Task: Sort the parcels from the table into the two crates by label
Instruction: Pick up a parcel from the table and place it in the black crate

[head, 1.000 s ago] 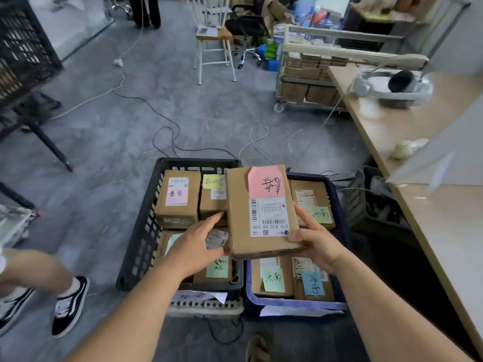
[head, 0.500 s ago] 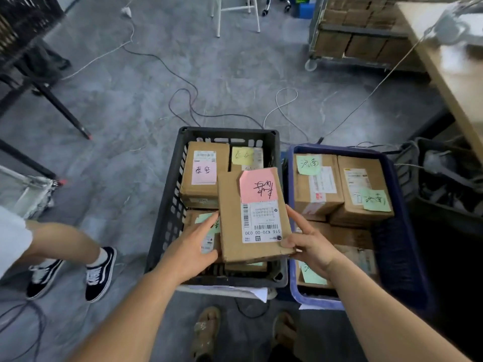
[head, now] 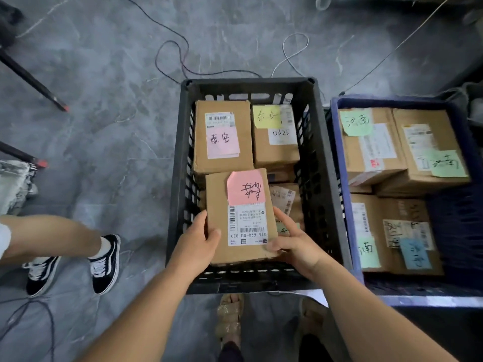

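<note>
Both hands grip the pink-noted parcel — inside the black crate.

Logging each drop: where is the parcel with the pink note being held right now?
The parcel is inside the black crate, at its near end, gripped by the left hand and right hand.

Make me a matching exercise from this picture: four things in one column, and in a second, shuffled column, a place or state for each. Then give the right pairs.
Things
1. parcel with the pink note
2. black crate
3. blue crate
4. parcel with the yellow note

Places or states
A. holds parcels with green notes
B. gripped by both hands
C. lies at the black crate's far right
D. stands left of the blue crate

Pairs: 1-B, 2-D, 3-A, 4-C
</note>
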A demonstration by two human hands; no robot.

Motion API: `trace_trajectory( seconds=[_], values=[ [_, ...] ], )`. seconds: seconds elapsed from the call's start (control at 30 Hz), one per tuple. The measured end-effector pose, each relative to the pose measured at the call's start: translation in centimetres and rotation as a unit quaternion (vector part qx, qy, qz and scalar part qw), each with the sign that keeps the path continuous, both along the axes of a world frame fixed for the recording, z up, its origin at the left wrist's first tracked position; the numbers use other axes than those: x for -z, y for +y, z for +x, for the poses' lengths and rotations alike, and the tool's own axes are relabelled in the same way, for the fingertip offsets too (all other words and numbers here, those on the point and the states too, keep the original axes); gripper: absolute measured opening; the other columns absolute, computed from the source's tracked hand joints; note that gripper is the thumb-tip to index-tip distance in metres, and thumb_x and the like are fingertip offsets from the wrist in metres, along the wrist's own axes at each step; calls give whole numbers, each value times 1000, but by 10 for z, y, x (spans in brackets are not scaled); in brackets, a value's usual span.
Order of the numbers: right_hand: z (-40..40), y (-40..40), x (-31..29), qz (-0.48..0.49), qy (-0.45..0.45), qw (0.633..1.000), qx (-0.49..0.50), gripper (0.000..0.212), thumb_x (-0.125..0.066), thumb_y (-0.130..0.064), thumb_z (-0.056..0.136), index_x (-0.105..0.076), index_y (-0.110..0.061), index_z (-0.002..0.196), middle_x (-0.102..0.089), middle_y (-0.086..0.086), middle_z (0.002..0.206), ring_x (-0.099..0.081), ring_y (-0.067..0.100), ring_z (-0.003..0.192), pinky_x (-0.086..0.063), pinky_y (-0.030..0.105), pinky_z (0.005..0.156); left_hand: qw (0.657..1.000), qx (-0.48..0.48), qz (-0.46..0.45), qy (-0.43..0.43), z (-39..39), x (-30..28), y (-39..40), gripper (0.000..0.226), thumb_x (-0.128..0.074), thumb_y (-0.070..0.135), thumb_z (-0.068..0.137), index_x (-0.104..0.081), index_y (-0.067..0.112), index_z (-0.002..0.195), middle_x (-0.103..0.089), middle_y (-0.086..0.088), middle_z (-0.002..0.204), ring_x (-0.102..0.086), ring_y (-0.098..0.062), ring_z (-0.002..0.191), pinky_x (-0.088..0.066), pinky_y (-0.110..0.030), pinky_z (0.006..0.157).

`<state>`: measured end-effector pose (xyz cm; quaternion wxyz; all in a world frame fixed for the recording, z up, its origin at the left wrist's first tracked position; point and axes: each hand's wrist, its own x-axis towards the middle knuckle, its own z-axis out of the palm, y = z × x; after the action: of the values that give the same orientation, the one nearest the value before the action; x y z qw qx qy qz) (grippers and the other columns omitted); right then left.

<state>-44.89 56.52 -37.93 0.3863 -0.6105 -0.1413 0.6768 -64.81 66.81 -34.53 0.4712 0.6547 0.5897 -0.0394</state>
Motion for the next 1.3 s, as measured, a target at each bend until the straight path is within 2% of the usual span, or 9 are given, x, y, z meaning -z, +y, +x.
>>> trace_trajectory(
  seconds=[0.1, 0.2, 0.3, 0.37, 0.5, 0.67, 0.77, 0.93, 1.3],
  values=[
    [-9, 12, 19, -33, -39, 998, -47, 83, -72, -6, 73, -41, -52, 135, -64, -1, 128, -58, 19, 119, -46, 35, 98, 999, -10, 9, 46, 3, 18, 4, 52, -41, 20, 99, -24, 23, 149, -55, 5, 115, -52, -15, 90, -44, -28, 76],
    [-17, 26, 32, -58, -97, 991, -77, 76, -71, -32, 82, -34, -48, 146, -53, -11, 142, -47, 17, 131, -33, 47, 114, 995, 1, 23, 97, 8, 31, 9, 63, -38, 15, 100, -4, 19, 153, -47, -11, 138, -55, -24, 104, -45, -32, 81],
    [-27, 40, 38, -65, -167, 978, -107, 62, -57, -40, 95, -30, -38, 151, -46, -9, 148, -44, 16, 133, -37, 40, 110, 986, 33, 41, 159, 14, 42, 11, 77, -41, 5, 96, 12, 11, 151, -23, -14, 155, -44, -29, 128, -41, -37, 98],
    [-31, 47, 43, -70, -205, 968, -128, 59, -50, -39, 100, -28, -33, 153, -44, -7, 150, -43, 17, 134, -38, 30, 103, 976, 55, 53, 203, 17, 47, 12, 80, -43, 1, 94, 13, 6, 151, -13, -15, 157, -42, -29, 130, -42, -36, 98],
    [-36, 56, 50, -89, -270, 944, -166, 55, -44, -39, 102, -27, -29, 154, -47, -3, 148, -53, 16, 115, -42, 24, 81, 951, 130, 78, 269, 19, 51, 10, 78, -47, 4, 94, 7, 2, 150, -21, -19, 147, -49, -30, 120, -48, -34, 87],
    [-41, 61, 43, -103, -301, 929, -187, 56, -42, -35, 103, -25, -26, 155, -47, 1, 147, -54, 19, 120, -47, 28, 83, 912, 183, 103, 352, 27, 50, 10, 76, -49, 14, 95, 2, -2, 149, -20, -19, 143, -37, -30, 124, -47, -32, 86],
    [-42, 60, 28, -108, -340, 909, -216, 56, -44, -33, 102, -27, -19, 153, -50, 6, 144, -53, 23, 124, -46, 33, 95, 915, 187, 94, 346, 28, 37, 11, 72, -53, 19, 93, -10, 3, 149, -26, -15, 138, -39, -28, 121, -46, -33, 83],
    [-23, 46, -21, -106, -473, 842, -237, 42, -47, -31, 97, -49, -17, 136, -50, 8, 135, -52, 27, 118, -46, 35, 90, 933, 201, 165, 249, 27, -4, 7, 48, -47, 29, 95, -34, 18, 140, -43, -6, 132, -43, -24, 118, -44, -35, 87],
    [19, -50, -183, -120, -623, 754, -168, 41, -41, -37, 101, -47, -17, 136, -45, 5, 136, -39, 23, 129, -44, 34, 91, 901, 326, 273, 90, 86, -129, -33, 53, -39, 44, 97, -32, 20, 144, -45, -3, 140, -41, -23, 128, -38, -35, 100]
  ],
)
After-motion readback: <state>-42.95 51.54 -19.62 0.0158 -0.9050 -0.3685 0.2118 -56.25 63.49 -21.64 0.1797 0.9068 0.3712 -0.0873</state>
